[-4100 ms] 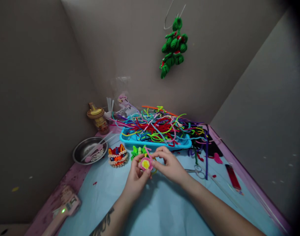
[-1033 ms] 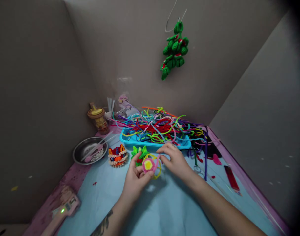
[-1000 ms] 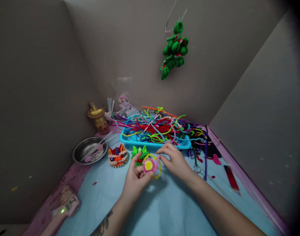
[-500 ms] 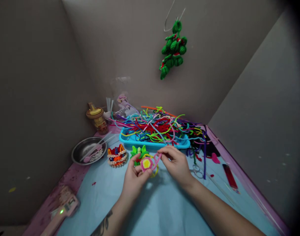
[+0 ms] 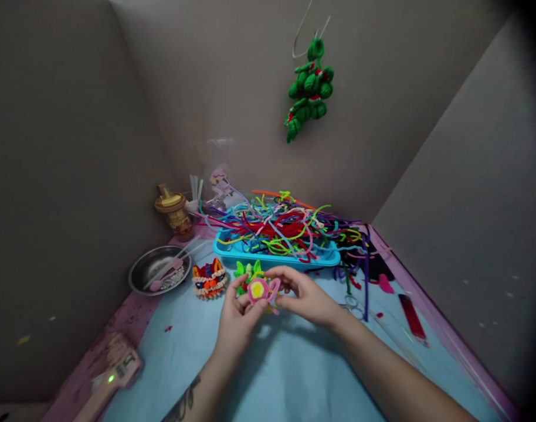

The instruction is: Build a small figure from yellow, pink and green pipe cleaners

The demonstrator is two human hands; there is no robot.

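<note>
Two hands: the left hand (image 5: 238, 313) and the right hand (image 5: 307, 299) are leaning toward each other above a light blue sheet (image 5: 180, 334).
Behind: the left hand is hiding part of a bright green fuzzy figure (image 5: 249, 269); a long blue plastic tray (image 5: 277, 258) is holding many thin coloured fuzzy sticks (image 5: 289, 225).
Bowl side: an orange, red and cream fuzzy piece (image 5: 210, 281) is sitting near a round silver metal bowl (image 5: 145, 264).
Pink flower: the round pink fuzzy flower with a yellow middle (image 5: 258, 289) is staying between the hands.
Grip: the left hand is pinching it; the right hand is curling beside its pink fuzzy loop (image 5: 277, 283), but I cannot tell if it is squeezing.
</note>
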